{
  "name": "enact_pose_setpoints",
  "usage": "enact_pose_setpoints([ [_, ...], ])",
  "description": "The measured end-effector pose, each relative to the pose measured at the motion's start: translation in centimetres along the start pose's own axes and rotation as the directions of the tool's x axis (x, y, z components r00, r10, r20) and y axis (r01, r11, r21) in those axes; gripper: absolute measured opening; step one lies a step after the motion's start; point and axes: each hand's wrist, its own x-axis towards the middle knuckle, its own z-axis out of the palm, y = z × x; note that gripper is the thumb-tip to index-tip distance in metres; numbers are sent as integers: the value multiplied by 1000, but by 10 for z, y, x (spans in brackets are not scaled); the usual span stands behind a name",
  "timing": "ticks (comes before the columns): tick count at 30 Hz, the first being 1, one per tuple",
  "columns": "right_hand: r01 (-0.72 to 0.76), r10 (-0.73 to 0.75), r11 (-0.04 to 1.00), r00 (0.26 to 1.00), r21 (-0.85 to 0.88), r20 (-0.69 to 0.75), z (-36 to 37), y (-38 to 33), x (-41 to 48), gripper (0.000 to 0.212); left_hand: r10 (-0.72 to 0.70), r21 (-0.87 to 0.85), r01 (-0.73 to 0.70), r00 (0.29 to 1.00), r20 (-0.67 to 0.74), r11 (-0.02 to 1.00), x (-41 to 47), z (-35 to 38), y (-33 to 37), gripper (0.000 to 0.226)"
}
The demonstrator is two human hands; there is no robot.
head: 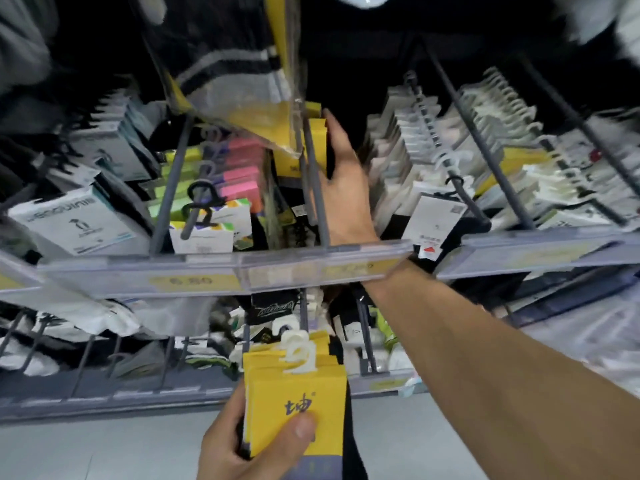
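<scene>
1. Far left, upper row: white boxed packs with a penguin print [79, 223] hang on the pegs, blurred.
2. Next peg over: pink and green carded packs [242, 174] hang behind black hooks.
3. Bottom centre: the left hand [239, 445] grips a stack of yellow-carded packs [298, 386]. The thumb is pressed on the front card and the fingers are curled behind. The stack is held upright below the price rail [194, 280], with the white plastic hooks at its top.
4. Centre, above the rail: more hung yellow packs [317, 143] sit on a grey double peg [313, 188], under a clear bagged item.
5. Just right of them: the right hand [346, 192] reaches up behind the rail, fingers straight along the right side of the hung yellow packs and touching them. The thumb is hidden by the peg, so I cannot tell if it grips.
6. Right: rows of white-carded packs [434, 216] hang on slanted pegs.
</scene>
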Motion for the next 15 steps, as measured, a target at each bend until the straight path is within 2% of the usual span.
enact_pose_setpoints([
  [1, -36, 35, 997, 999, 69, 16, 2, -1, 1, 59, 3, -1, -3, 1000, 7, 1000, 1, 2, 0, 84],
  [4, -58, 73, 974, 995, 220, -61, 4, -8, 7, 46, -6, 0, 6, 1000, 28, 1000, 3, 4, -3, 86],
  [8, -51, 74, 971, 993, 232, -90, 7, -25, 23, 24, -15, -6, 15, 999, 36, 1000, 6, 5, -8, 88],
  [11, -136, 157, 971, 983, 196, -95, 8, -29, 37, 36, -13, -12, 13, 999, 43, 1000, 9, 4, -7, 86],
  [15, -198, 207, 951, 978, 238, -14, 14, -28, 43, 48, 2, -19, -1, 999, 51, 1000, 13, -2, -2, 84],
])
